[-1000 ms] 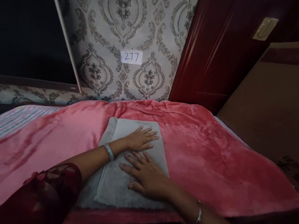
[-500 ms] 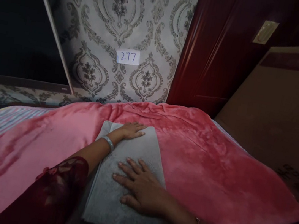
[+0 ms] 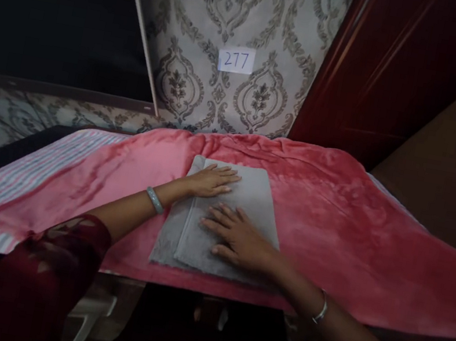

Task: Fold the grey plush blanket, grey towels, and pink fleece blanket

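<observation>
Both hands, left hand (image 3: pixel 211 181) and right hand (image 3: pixel 237 240), lie flat on grey towel (image 3: pixel 258 199)

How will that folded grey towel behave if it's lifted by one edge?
The grey towel probably droops and unfolds: soft layers show at its left edge. It looks light. On the plush pink blanket it likely drags rather than slides, bunching under a push.

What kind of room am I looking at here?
Probably a bedroom at home: a pink blanket over a striped sheet, patterned wallpaper, and both hands flat on a folded grey towel.
</observation>
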`<state>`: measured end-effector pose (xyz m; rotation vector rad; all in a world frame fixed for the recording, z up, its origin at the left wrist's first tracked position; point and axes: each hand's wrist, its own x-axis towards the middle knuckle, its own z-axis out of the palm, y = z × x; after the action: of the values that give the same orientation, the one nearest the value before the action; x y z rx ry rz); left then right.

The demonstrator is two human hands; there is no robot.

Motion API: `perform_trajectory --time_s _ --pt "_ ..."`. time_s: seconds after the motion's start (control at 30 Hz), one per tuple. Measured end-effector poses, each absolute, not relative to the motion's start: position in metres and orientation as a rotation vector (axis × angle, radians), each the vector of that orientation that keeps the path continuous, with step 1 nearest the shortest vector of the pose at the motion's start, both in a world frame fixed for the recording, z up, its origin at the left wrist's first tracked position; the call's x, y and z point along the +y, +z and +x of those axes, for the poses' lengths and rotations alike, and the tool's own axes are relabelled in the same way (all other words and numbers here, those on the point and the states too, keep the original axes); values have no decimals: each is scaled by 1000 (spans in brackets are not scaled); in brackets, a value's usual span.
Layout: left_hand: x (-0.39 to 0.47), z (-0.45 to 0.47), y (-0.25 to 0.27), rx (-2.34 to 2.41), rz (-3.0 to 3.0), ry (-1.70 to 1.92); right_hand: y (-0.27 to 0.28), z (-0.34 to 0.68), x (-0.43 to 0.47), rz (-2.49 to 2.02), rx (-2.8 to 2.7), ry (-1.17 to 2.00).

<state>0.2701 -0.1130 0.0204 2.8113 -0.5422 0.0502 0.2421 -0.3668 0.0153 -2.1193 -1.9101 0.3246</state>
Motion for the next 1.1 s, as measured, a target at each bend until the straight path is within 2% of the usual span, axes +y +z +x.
perform_trajectory --time_s 0.27,0.57,0.8,0.93,1.1 --pt "-112 240 -8 -357 2884 167 2 200 -344 -2034 -2063 292" --pt "-113 231 -9 -98 2996 421 10 193 -346 -2020 -1938 415" --pt "-109 234 -11 40 3035 463 6 185 -348 -1958 -1869 421" --pt "-104 237 -12 48 3013 445 22 176 -349 -1705 -1605 424" --pt "-100 238 -12 6 2993 433 92 139 -379 -1024 -1209 645"
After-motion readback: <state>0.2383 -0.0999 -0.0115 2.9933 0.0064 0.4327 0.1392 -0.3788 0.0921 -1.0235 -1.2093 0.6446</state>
